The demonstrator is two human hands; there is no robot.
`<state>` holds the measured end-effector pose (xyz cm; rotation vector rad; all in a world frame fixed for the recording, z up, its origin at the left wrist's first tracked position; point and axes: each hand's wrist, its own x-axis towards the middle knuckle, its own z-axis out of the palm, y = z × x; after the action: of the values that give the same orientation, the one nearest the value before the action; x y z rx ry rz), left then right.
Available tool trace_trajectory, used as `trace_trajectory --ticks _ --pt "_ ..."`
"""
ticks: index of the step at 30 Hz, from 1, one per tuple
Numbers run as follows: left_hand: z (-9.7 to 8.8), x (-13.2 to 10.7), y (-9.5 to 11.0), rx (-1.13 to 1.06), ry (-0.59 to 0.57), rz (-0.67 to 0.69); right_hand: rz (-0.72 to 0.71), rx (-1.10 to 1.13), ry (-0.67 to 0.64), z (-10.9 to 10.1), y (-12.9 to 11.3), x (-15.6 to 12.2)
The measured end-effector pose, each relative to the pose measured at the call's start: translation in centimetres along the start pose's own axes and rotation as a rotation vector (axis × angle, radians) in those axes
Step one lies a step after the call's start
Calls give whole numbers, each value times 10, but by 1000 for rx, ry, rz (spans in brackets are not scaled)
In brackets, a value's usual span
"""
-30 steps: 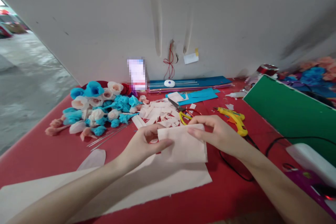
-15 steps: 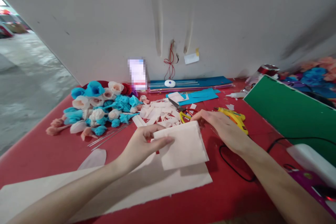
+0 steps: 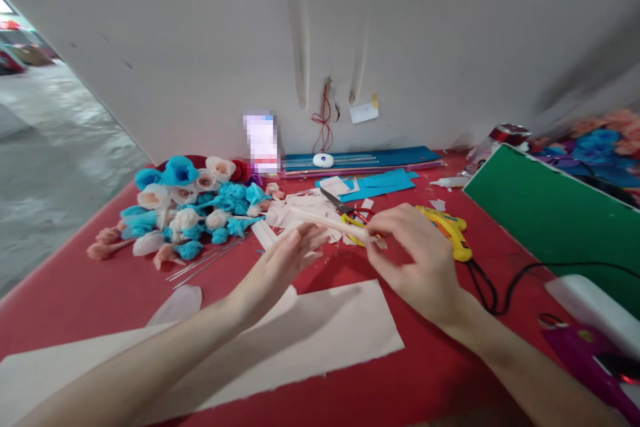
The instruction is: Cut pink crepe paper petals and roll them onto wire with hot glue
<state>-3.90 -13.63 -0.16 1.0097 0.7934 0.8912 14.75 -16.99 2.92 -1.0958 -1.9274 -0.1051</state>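
Note:
My right hand [image 3: 415, 253] pinches one end of a folded piece of pale crepe paper [image 3: 333, 221], which I see almost edge-on above the table. Close to its other end is my left hand [image 3: 293, 253], its fingers stretched out and apart; whether they touch the paper is hard to see. Below both hands a long pale crepe paper strip [image 3: 340, 327] lies flat, partly covered by my left forearm. Just behind the held paper are scissors [image 3: 336, 200] with red and yellow handles, partly hidden, and a pile of pale paper scraps [image 3: 285, 210].
Blue, white and pink paper flowers [image 3: 200, 203] are heaped at the left beside thin wires [image 3: 205, 263]. A yellow glue gun [image 3: 453, 233] with a black cable lies right of my right hand. A green board [image 3: 550, 213] leans at the right. A phone [image 3: 263, 143] stands against the wall.
The folded paper has turned from showing its broad face to nearly edge-on. My right hand has closed on its end, and my left hand's fingers have let go and straightened.

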Motion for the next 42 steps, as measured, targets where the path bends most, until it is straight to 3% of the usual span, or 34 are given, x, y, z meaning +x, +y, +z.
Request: trace_trajectory --ticks 4,8,10,12,15,21,25,30,35,42 --pt "6 -8 3 -72 -28 -58 -421 -316 -136 9 -3 -9" --pt "5 -12 7 -93 95 -85 -519 -286 -232 11 -4 -9" --pt "1 -6 7 -142 155 -98 -380 -166 -224 9 2 -5" --pt "-5 2 6 -194 179 -93 -125 -108 -231 9 15 -1" --pt "-14 14 6 -222 192 -83 135 -186 -295 17 42 -1" --pt "-22 23 4 -180 82 -115 363 -260 -522 55 84 -18" --pt "-24 24 -2 -161 57 -133 476 -219 -541 68 94 -18" --pt "-23 21 3 -184 37 -131 617 -43 -410 61 95 -6" --pt "-21 16 19 -252 48 -115 787 370 -268 47 87 -1" --pt "-27 18 32 -355 211 -39 900 1107 -279 30 35 -6"
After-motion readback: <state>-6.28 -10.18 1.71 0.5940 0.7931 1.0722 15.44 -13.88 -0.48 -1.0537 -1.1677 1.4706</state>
